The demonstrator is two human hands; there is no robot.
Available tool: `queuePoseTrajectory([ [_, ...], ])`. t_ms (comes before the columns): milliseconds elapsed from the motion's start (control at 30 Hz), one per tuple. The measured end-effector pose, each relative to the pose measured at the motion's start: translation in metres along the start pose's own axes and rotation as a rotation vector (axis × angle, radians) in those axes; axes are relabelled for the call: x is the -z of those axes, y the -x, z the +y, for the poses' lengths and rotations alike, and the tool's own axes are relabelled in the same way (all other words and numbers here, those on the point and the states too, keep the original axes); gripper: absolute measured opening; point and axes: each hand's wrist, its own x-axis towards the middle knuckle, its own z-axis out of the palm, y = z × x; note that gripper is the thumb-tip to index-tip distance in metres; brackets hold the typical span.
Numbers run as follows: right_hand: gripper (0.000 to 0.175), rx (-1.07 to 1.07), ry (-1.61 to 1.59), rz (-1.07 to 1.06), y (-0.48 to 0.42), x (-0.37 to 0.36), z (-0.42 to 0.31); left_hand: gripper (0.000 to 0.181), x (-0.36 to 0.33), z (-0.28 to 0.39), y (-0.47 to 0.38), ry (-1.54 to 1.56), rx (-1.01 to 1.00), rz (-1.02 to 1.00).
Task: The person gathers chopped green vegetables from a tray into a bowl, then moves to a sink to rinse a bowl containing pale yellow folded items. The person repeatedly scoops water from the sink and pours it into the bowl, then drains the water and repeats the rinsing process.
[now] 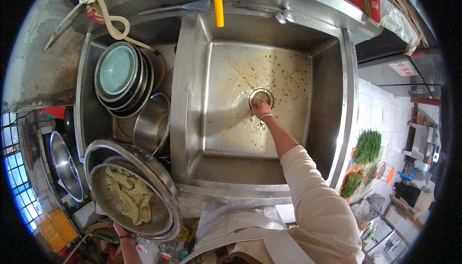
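My right hand [261,109] reaches down into the large steel sink basin [223,83], its fingers at the round drain [271,96]. Pale food scraps show at the fingers; whether they are gripped is unclear. Bits of chopped green lie scattered on the wet basin floor. At the lower left, my left hand [121,229] is at the underside of a wide steel bowl [164,172], its fingers mostly hidden behind the rim. Inside that bowl rests a perforated steel colander [99,191] with a crumpled yellow-green cloth [133,199] in it.
The left basin holds stacked steel bowls [144,94], a pale blue plastic basket [117,69] and a steel pot [153,123]. A yellow tube [217,4] hangs over the sink. Ladles [285,16] and a brush [195,6] lie along the back ledge. Green vegetables [367,146] are at right.
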Motion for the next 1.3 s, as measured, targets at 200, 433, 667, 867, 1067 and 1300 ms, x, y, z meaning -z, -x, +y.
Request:
queuePoseTrajectory([
  [200, 0.034, 0.014, 0.284, 0.109, 0.001, -0.017, 0.019, 0.042, -0.007, 0.007, 0.003, -0.146, -0.06, 0.134],
  [433, 0.036, -0.072, 0.072, 0.431, 0.025, -0.014, 0.007, 0.044, -0.018, 0.005, 0.01, -0.017, -0.005, 0.018],
  [667, 0.016, 0.146, -0.223, 0.063, 0.056, -0.011, -0.036, 0.043, 0.055, -0.02, -0.025, 0.037, -0.068, -0.085],
  [867, 0.014, 0.185, -0.164, 0.078, 0.094, 0.002, -0.031, 0.038, -0.011, 0.004, -0.003, -0.001, -0.031, 0.045],
  [1067, 0.015, 0.211, -0.178, -0.038, 0.131, 0.03, -0.047, 0.037, 0.013, -0.008, -0.027, 0.015, -0.008, 0.12],
  [1300, 0.01, 0.373, -0.055, -0.053, 0.183, 0.065, -0.09, 0.033, -0.009, -0.006, -0.02, -0.044, -0.075, 0.168],
])
